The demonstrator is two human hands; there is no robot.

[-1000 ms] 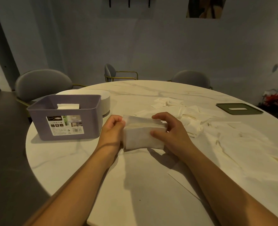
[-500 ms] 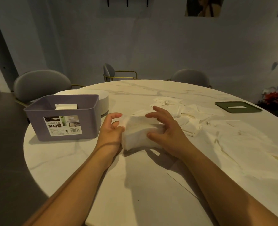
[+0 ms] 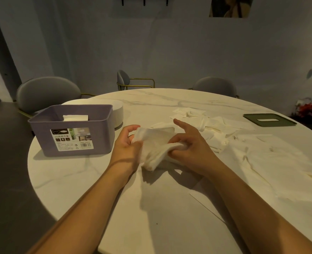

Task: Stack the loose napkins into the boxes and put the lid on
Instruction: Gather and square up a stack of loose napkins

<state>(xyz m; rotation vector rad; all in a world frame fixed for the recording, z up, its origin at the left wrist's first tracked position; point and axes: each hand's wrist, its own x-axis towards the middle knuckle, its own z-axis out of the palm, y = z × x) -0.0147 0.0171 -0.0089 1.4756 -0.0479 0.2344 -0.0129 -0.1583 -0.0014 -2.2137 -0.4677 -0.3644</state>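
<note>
Left grip point(image 3: 125, 146): curled round 9 o'clock end of limp white napkin bundle point(image 3: 156, 143).
Right grip point(image 3: 190, 150): pinches bundle's 3 o'clock edge.
Bundle: centre of round white marble bench point(image 3: 151, 208); purple plastic box point(image 3: 96, 136) at 10 o'clock.

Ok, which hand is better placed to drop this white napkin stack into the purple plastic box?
Left, probably. The left hand grips the end of the white napkin stack nearest the purple plastic box, which stands on that side; the right hand would reach across.
</note>
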